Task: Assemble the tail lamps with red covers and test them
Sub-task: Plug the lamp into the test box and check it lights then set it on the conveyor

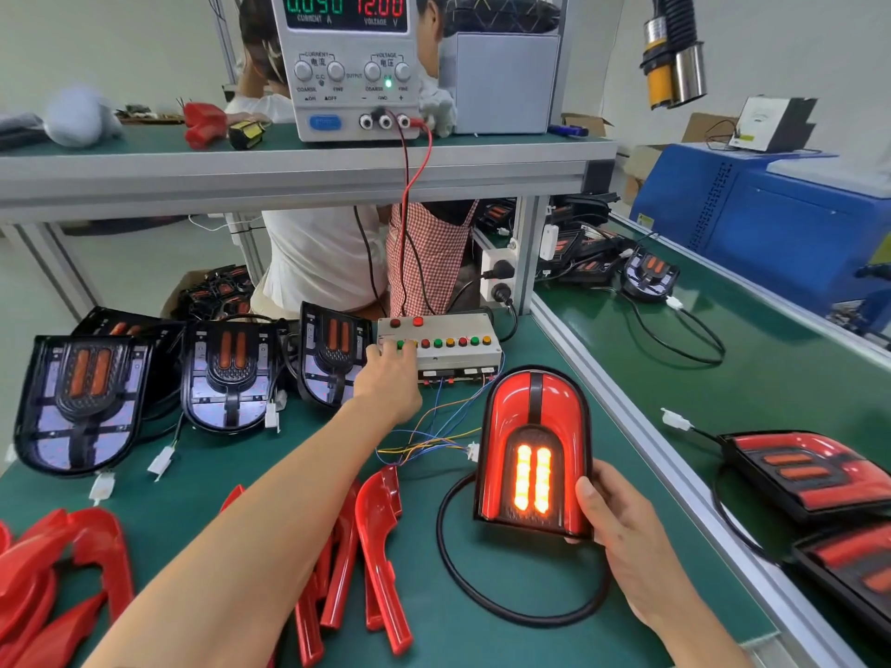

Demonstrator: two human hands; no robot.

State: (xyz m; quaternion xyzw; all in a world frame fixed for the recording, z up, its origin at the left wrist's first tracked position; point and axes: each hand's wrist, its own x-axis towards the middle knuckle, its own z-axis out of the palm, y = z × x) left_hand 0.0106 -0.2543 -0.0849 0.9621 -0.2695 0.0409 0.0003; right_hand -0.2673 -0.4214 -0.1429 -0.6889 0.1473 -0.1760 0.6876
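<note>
Green tabletop (554,595) carried the work. Right hand (622,513) gripped the lit tail lamp (533,450) upright by its lower right edge. Left hand (388,378), fingers extended and holding nothing, pressed the button box (458,359) just beyond the lamp.

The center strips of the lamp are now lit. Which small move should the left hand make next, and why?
Probably slide the left hand one button to the right on the test box. In the tail lamp held by the right hand, only the two centre strips glow; the red cover around them looks unlit, so other functions likely remain untested.
</note>
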